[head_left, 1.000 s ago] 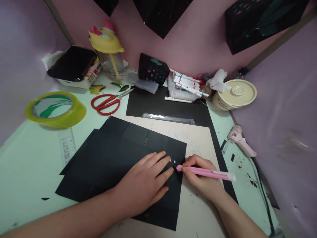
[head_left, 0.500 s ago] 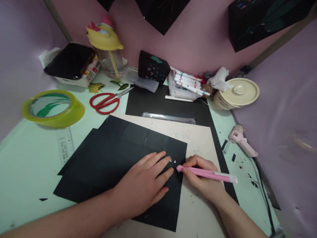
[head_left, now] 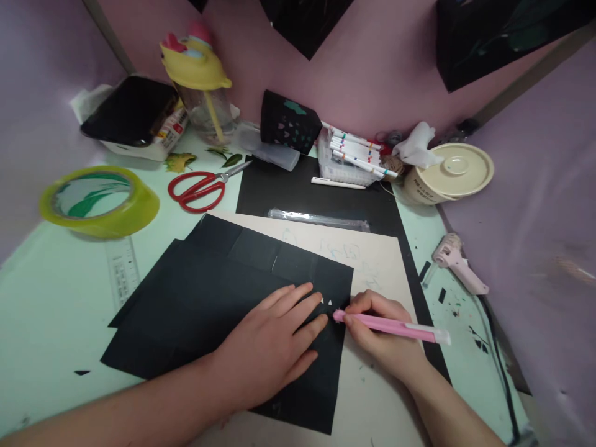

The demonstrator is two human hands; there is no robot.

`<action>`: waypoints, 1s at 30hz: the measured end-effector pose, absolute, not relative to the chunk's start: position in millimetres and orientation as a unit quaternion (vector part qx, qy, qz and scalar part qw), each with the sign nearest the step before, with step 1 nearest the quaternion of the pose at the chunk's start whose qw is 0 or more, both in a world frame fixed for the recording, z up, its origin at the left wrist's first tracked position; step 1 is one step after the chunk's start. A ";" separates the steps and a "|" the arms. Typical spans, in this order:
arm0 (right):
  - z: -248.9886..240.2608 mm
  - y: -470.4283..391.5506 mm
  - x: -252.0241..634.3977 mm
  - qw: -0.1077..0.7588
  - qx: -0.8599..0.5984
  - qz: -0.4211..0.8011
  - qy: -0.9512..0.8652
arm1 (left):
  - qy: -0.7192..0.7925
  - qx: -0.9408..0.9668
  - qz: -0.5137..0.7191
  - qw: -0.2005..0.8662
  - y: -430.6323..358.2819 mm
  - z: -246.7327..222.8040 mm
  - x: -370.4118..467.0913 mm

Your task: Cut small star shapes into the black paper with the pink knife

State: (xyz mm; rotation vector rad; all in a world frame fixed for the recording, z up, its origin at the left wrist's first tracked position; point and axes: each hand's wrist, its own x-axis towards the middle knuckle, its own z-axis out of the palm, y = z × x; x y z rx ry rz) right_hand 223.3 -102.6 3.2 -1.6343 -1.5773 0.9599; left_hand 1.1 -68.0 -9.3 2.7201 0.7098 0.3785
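Observation:
My left hand (head_left: 272,347) lies flat on a black folded paper sheet (head_left: 200,310), its fingers stretched toward the right edge. Pinched in my right hand (head_left: 386,335) is a slim pink craft knife (head_left: 388,326) with a clear end. Its tip meets the black paper just right of my left fingertips; the blade itself is too small to make out. Small white triangular cut-outs (head_left: 330,302) show beside the tip. Beneath the black paper is a pale sheet (head_left: 372,254) with faint blue marks.
Red-handled scissors (head_left: 198,191), a yellow tape roll (head_left: 100,202) and a clear ruler (head_left: 121,273) lie left. Behind stand a chick-topped bottle (head_left: 202,93) and a box of white markers (head_left: 349,161). A lidded cream bowl (head_left: 447,174) and a corded pink glue gun (head_left: 459,264) are right.
The view has shifted very slightly. Both hands keep almost the same place, with the knife tip still at the paper beside the small triangles.

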 end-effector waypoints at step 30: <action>-2.3 -104.3 225.9 0.350 -0.608 0.380 -0.603 | 0.254 0.946 0.133 0.151 -68.6 -9.5 1.5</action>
